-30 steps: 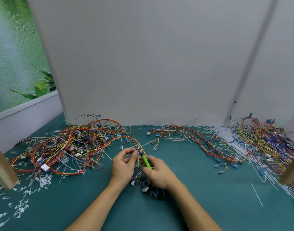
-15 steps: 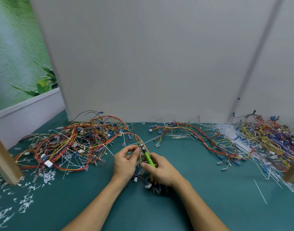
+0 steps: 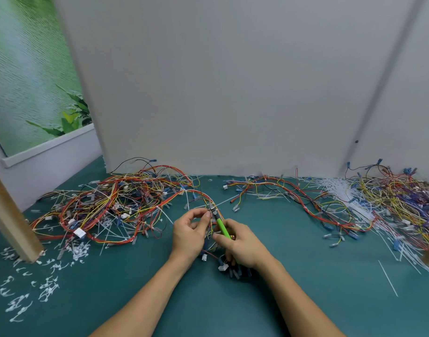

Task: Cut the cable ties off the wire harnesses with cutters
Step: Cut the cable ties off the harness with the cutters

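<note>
**Teal mat, wire everywhere, snipping mid-way**

Grey panels back the teal mat (image 3: 306, 300). At its middle, the right hand (image 3: 242, 244) curls round the green-handled cutters (image 3: 220, 226). Their tip meets the wire harness (image 3: 199, 193), which the left hand (image 3: 189, 234) pinches between thumb and fingertips. Whether the blades are closed cannot be told.

Left of the cutters sprawls a tangled pile (image 3: 106, 203) bristling with white ties. Far left of them lie cut tie scraps (image 3: 21, 297). Right of the cutters lie more harnesses (image 3: 293, 193) and loose ties (image 3: 337, 188). Some ties look done, but plenty seem left.
</note>
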Demonstrator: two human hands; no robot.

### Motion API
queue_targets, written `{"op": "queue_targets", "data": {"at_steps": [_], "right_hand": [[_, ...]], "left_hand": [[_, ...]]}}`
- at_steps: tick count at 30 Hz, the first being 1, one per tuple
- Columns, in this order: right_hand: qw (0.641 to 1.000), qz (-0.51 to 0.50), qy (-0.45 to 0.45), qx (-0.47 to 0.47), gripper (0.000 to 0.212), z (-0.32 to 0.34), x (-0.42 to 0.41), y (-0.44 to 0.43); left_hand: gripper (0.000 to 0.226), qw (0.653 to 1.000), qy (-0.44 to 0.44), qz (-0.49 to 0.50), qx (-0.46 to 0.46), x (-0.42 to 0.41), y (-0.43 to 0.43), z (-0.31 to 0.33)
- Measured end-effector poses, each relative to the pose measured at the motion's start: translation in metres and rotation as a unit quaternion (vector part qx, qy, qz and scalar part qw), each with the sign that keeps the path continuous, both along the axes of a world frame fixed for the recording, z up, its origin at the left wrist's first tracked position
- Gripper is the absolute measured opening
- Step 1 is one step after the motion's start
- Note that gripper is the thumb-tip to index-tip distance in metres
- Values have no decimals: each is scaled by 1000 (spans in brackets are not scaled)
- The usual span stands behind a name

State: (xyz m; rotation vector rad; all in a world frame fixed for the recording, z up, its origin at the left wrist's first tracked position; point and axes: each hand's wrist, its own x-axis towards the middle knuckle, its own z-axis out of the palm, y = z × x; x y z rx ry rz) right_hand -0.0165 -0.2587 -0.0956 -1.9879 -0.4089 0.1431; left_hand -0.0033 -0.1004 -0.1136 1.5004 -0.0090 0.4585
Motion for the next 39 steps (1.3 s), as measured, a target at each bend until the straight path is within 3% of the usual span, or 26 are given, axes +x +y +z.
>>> {"op": "queue_targets", "data": {"at_steps": [5,19,25,34,39], "right_hand": [[999,7,22,36,34,1,-3,-3],[1000,-1,19,11,8,-1,2,-1],[999,4,39,0,30,4,0,0],[999,5,49,13,32,5,-2,2],[999,-6,37,20,15,1,-2,1]], "left_hand": [[10,1000,7,-9,4,1,-3,0],[18,999,20,-1,-45,2,-6,2],[20,999,30,19,-29,3,-7,2],[22,999,35,6,-23,3,-6,2],[22,999,31,-3,-20,3,-6,2]]}}
